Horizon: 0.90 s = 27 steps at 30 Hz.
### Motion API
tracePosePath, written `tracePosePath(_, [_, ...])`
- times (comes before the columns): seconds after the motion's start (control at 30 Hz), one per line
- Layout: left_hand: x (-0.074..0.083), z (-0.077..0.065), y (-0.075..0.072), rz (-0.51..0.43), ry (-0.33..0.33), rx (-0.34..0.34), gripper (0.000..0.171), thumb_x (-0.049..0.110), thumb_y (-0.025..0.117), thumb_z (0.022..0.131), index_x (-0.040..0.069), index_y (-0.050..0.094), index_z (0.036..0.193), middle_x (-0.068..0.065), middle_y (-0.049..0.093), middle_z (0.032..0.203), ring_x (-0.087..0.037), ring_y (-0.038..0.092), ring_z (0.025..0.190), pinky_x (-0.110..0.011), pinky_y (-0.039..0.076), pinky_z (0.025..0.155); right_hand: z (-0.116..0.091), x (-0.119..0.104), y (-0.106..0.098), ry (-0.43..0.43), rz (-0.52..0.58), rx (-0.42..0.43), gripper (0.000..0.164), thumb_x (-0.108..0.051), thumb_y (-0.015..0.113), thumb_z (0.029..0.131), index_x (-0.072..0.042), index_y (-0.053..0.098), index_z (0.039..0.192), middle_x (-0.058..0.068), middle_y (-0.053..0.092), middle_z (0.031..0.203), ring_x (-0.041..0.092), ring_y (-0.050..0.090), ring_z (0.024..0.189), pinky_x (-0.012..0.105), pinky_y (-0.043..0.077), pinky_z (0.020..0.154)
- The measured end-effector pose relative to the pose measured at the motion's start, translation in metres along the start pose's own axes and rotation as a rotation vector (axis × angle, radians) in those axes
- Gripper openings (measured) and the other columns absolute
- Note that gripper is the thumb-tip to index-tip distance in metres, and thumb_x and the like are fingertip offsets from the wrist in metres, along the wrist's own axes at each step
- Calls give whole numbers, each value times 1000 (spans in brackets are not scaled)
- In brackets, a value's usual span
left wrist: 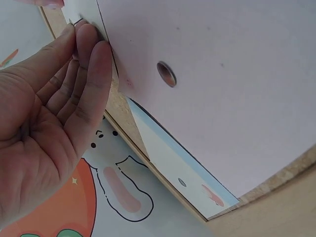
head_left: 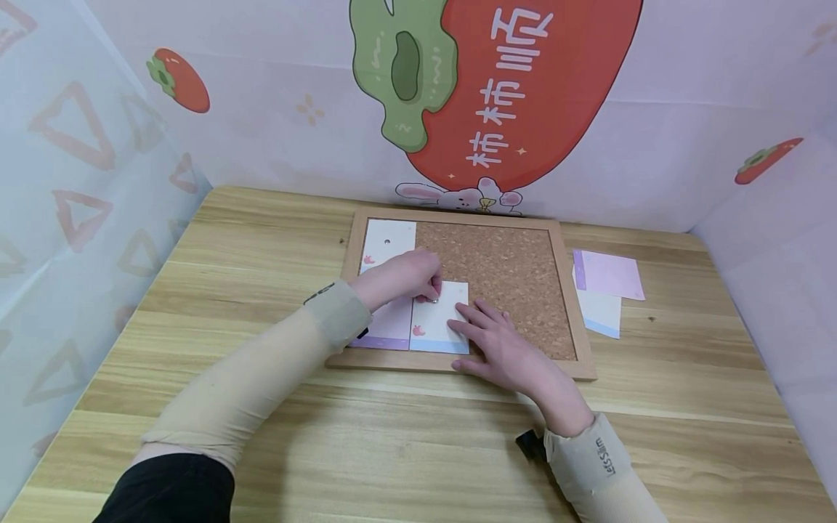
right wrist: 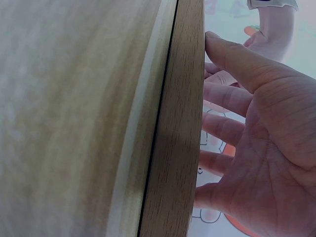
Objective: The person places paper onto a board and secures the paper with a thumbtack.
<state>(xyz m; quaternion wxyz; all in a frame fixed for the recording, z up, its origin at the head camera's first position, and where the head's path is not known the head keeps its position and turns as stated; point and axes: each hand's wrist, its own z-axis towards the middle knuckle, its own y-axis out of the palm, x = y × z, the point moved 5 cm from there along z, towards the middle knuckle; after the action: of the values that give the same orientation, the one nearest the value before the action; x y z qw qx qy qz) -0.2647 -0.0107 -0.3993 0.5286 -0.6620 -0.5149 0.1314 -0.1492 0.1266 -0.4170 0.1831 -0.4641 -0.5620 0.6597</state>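
Note:
A white card with a blue lower strip [head_left: 439,338] lies on the framed cork board [head_left: 497,254]. My left hand [head_left: 412,274] pinches a thumbtack [head_left: 434,300] at this card, thumb and fingertips together. How deep its point sits is hidden. With fingers spread, my right hand [head_left: 502,345] rests on the card's right side, its thumb at the wooden frame's front bar. Left of that card is a lilac card [head_left: 392,330], partly under my left wrist; the left wrist view shows a flat round tack [left wrist: 167,74] in it. Another white card [head_left: 399,232] with a tack [head_left: 387,241] sits at the board's upper left.
Right of the board, a loose lilac card [head_left: 611,274] overlaps a loose white and blue card [head_left: 601,312] on the wooden table [head_left: 392,443]. Behind the table stands a printed backdrop [head_left: 281,152] with persimmons and a rabbit.

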Motion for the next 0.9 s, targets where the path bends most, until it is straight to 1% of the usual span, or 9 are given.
tracePosePath(0.17, [1, -2, 0, -5, 8, 4, 10, 16, 73, 91, 13, 74, 82, -1, 69, 74, -9, 60, 63, -21, 47, 62, 0, 0, 0, -2, -1, -1, 63, -39, 72, 90, -10, 55, 143, 14, 39, 159, 43, 25, 151, 74, 30, 110])
tracePosePath(0.3, [2, -3, -1, 5, 15, 12, 8, 15, 74, 91, 12, 73, 83, 0, 66, 75, -10, 58, 66, -21, 47, 63, 0, 1, 0, -2, -4, -2, 63, -39, 72, 90, -10, 55, 143, 14, 39, 159, 43, 25, 151, 74, 30, 110])
tracePosePath(0.5, [2, -4, -1, 8, -2, 17, 7, 14, 73, 91, 11, 74, 84, 0, 62, 74, -13, 55, 71, -23, 45, 65, 0, 0, 0, -2, -8, -1, 63, -40, 72, 90, -10, 55, 143, 14, 39, 159, 43, 25, 151, 73, 30, 111])
tracePosePath(0.67, [2, -5, 0, -14, -11, 23, 7, 15, 74, 91, 11, 74, 85, -1, 63, 75, -14, 55, 72, -23, 46, 65, 0, 0, 0, 1, -7, -4, 63, -40, 72, 90, -10, 55, 143, 14, 39, 159, 43, 25, 151, 73, 30, 111])
tracePosePath(0.9, [2, -7, -1, -21, -17, 25, 6, 15, 74, 91, 11, 75, 86, -2, 65, 77, -14, 56, 72, -24, 46, 65, 0, 1, 0, 2, -9, -5, 63, -40, 72, 91, -11, 55, 143, 13, 39, 159, 43, 25, 151, 73, 30, 111])
